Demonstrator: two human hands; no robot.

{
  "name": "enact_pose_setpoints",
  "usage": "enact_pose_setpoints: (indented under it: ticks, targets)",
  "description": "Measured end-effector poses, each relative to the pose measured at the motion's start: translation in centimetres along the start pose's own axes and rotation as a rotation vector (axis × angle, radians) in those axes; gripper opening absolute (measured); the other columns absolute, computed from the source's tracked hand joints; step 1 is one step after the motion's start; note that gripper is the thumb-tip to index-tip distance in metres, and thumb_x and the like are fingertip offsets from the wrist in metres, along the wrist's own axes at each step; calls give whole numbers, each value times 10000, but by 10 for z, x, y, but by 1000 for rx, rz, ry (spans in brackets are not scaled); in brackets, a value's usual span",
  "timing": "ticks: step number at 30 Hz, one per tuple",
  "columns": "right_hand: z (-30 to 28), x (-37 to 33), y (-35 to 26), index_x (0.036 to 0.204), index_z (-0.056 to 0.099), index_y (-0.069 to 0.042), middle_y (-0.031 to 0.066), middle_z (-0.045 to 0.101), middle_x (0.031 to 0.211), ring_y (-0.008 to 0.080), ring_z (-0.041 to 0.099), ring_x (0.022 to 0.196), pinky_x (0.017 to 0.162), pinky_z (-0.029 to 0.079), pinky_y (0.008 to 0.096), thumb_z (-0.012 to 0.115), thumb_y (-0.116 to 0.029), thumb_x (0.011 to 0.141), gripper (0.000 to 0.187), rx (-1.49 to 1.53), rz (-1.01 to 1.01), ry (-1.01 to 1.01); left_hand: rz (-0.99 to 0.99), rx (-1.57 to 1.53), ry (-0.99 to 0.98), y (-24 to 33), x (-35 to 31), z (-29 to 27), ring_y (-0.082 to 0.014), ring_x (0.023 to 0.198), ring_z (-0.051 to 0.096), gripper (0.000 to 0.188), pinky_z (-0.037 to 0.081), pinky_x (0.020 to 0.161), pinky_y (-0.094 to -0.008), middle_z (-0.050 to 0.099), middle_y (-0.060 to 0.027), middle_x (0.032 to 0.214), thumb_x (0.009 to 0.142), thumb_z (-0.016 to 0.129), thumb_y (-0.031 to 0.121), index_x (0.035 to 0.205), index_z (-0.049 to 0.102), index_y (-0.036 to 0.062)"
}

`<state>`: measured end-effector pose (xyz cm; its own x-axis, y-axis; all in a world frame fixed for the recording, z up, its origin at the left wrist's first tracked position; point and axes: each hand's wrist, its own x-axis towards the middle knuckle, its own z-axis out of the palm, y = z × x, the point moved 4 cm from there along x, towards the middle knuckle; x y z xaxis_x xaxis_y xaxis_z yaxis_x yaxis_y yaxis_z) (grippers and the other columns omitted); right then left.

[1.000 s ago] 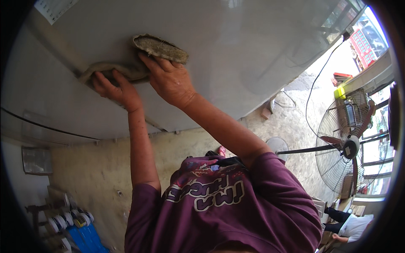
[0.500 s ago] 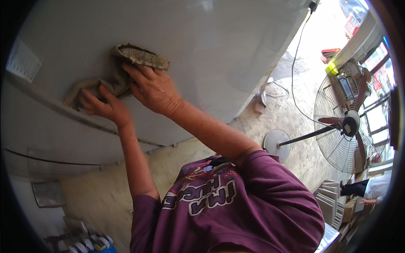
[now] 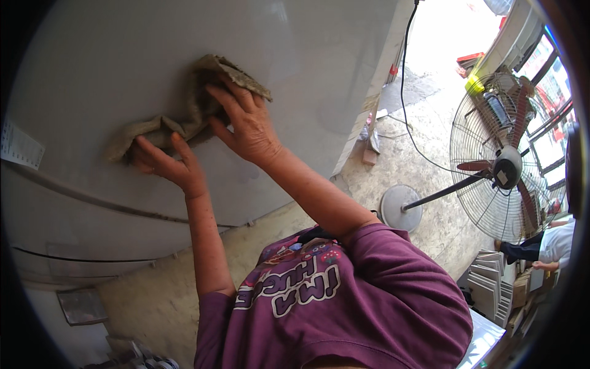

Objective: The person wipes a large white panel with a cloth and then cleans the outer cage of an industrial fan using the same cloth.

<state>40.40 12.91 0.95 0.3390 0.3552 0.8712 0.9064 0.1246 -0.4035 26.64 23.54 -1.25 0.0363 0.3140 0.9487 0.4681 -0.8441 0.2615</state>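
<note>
A crumpled, greyish-brown cloth [image 3: 195,101] lies against a large, smooth, light grey panel [image 3: 332,67]. Its upper right edge is folded back and looks frayed. My right hand [image 3: 249,126] presses on this upper end, fingers bent into the folds, fingertips partly hidden. Lower and to the left, my left hand [image 3: 169,163] grips the other end; its thumb points up and its fingers are curled into the fabric. The cloth stretches between both hands.
Right of the panel, a large caged fan [image 3: 509,166] stands on a round base [image 3: 401,208]. A black cable [image 3: 404,86] hangs nearby. At far right a person [image 3: 553,243] in a light top is beside stacked flat boards [image 3: 488,280]. A paper sheet [image 3: 21,144] is on the panel's left.
Both hands and the cloth have shifted to the right in view. The scene around has slid left a little as the view moved. Both hands stay on the cloth.
</note>
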Motion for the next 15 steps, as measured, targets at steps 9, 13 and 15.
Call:
enact_pose_setpoints:
  ticks: [9,13,15]
  targets:
    - [-55,0,51,1309,523,-141,125,382,1439,356,394,1273,1068,349,453,740,-146,731,617,-74,73,95,79,-56,-107,57,-13,27,-371,1300,272,659,187,1084,-483,348,-202,1449,973,533,338,1458,265,-19]
    - [-78,3,70,1285,538,-132,149,364,1447,361,392,1257,1060,354,451,728,-128,730,587,-122,95,180,111,-89,-148,80,-18,39,-367,1294,280,638,196,1079,-479,361,-195,1441,974,531,332,1448,284,-17]
    - [-90,7,79,1274,545,-129,155,355,1452,365,392,1242,1055,357,451,717,-115,730,571,-149,103,215,132,-112,-162,90,-18,44,-359,1292,287,625,197,1077,-473,369,-189,1438,973,532,323,1443,295,-13]
